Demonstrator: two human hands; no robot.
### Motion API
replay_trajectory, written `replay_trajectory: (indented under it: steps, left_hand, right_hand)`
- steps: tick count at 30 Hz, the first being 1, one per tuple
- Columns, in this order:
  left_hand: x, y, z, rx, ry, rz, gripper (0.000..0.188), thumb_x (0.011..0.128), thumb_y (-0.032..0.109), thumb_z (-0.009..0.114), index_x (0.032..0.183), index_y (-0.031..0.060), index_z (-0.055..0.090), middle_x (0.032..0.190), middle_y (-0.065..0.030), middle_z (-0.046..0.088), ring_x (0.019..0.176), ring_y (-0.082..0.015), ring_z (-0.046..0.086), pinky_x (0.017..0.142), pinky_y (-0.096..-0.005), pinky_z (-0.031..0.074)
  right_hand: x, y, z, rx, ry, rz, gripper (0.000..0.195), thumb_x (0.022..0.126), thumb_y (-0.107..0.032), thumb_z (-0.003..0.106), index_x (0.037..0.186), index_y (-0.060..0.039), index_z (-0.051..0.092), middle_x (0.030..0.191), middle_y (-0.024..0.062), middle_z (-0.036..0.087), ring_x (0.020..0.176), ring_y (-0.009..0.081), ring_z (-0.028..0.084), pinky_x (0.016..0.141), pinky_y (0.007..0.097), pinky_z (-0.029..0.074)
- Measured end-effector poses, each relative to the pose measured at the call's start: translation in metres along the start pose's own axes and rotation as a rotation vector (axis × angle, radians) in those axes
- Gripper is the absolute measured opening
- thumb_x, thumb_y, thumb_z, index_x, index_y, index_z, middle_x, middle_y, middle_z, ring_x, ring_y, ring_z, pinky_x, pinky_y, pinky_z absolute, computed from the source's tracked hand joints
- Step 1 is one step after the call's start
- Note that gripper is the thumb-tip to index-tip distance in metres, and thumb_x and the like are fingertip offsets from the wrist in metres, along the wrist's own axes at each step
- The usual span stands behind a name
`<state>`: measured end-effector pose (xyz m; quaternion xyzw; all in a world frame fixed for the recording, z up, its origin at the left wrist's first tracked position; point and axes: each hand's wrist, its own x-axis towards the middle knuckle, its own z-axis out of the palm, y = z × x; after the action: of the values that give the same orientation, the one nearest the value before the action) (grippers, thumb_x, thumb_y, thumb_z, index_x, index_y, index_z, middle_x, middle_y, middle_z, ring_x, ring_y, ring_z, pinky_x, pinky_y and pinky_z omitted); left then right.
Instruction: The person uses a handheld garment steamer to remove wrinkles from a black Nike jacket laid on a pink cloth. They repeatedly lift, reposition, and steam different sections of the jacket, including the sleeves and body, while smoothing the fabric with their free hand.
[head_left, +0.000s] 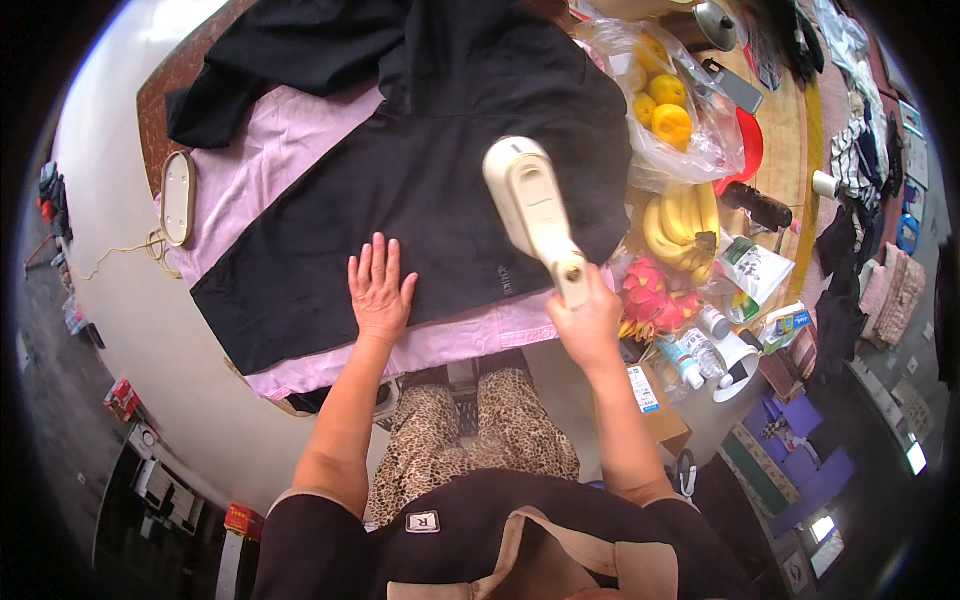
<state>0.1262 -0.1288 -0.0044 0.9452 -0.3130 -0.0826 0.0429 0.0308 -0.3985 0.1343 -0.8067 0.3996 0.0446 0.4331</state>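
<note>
A black garment (315, 225) lies spread over a pink cloth (292, 127) on the table in front of me. My left hand (380, 289) rests palm down on the garment near its lower edge, fingers slightly apart. My right hand (589, 322) grips the handle of a cream handheld garment steamer (529, 199), which is over the right part of the garment. I cannot tell whether the steamer's head touches the fabric. Small light lettering shows on the garment between my hands. An oval cream base (178, 199) with a cord sits at the left edge of the pink cloth.
Along the right side are a plastic bag of oranges (667, 105), bananas (682, 225), dragon fruit (646, 289), bottles (705, 356) and a red bowl (744, 146). A lidded metal pot (705, 26) stands at the top right. A cardboard box (660, 412) sits below my right arm's side.
</note>
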Motion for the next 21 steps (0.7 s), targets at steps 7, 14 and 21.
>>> replay_trajectory:
  steps: [7,14,21]
  left_hand:
    - [-0.002,0.000,-0.006,-0.092,0.009,-0.011,0.064,0.092,0.034,0.056,0.147,0.0056,0.038,0.157,-0.0119,0.028,0.143,-0.0301,0.026,0.118,-0.0474,0.016]
    - [-0.007,-0.006,0.000,-0.063,0.008,-0.004,0.065,0.093,0.038,0.055,0.147,0.0070,0.037,0.157,-0.0114,0.027,0.143,-0.0283,0.025,0.118,-0.0465,0.015]
    - [-0.006,-0.002,0.002,0.003,-0.020,-0.019,0.067,0.092,0.045,0.055,0.148,0.0122,0.037,0.158,-0.0054,0.026,0.144,-0.0234,0.022,0.119,-0.0435,0.016]
  right_hand:
    - [0.013,0.022,0.018,-0.255,-0.059,0.131,0.030,0.074,-0.017,0.069,0.097,-0.0048,0.054,0.080,0.0248,0.064,0.081,0.0447,0.064,0.070,0.0486,0.050]
    - [0.002,0.026,-0.003,-0.258,0.094,0.095,0.028,0.074,-0.011,0.067,0.098,-0.0027,0.057,0.079,0.0218,0.066,0.075,0.0383,0.067,0.067,0.0449,0.052]
    - [-0.006,-0.004,0.052,-0.232,-0.202,0.101,0.031,0.074,-0.017,0.067,0.100,-0.0044,0.055,0.085,0.0270,0.066,0.083,0.0448,0.064,0.072,0.0510,0.051]
